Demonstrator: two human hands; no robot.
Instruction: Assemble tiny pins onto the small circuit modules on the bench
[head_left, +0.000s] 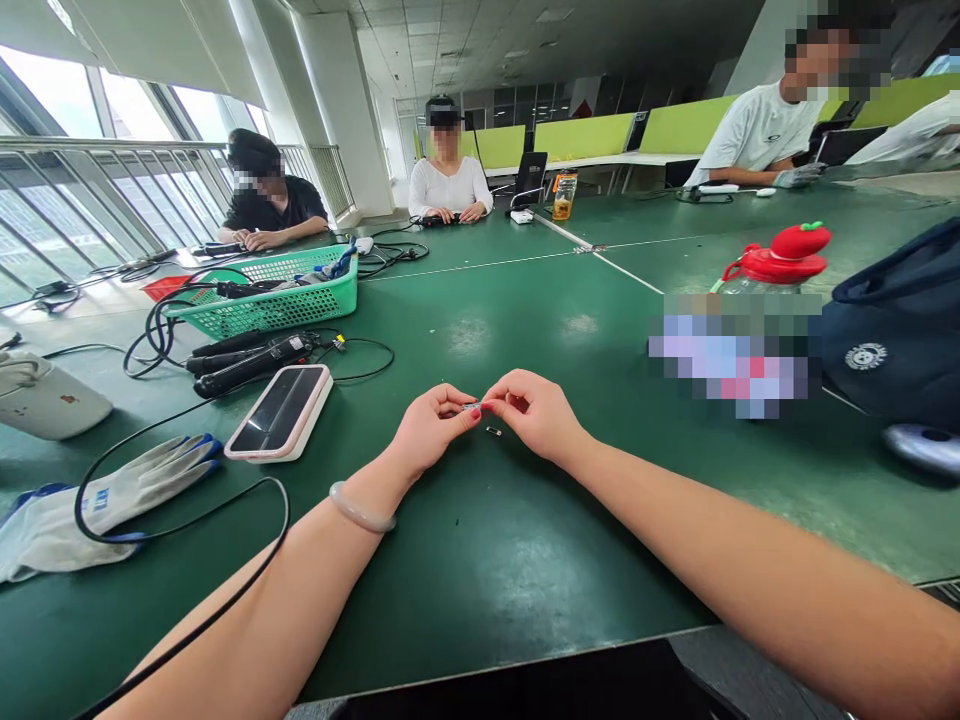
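Over the middle of the green table, my left hand [441, 425] pinches a small silvery piece [471, 406] between thumb and fingers. My right hand [536, 410] meets it from the other side, its thumb and forefinger closed at the right end of that piece. The fingers cover most of it, so its kind cannot be made out. Just below the fingertips, a tiny dark piece with light ends [493, 431] lies on the table.
To the left are a phone [279, 412], work gloves [112, 500], black cables, black handles [251, 362] and a green basket [277, 300]. A red-lidded bottle [776, 262] and dark bag [892, 320] stand right. Several people sit around the table [525, 560].
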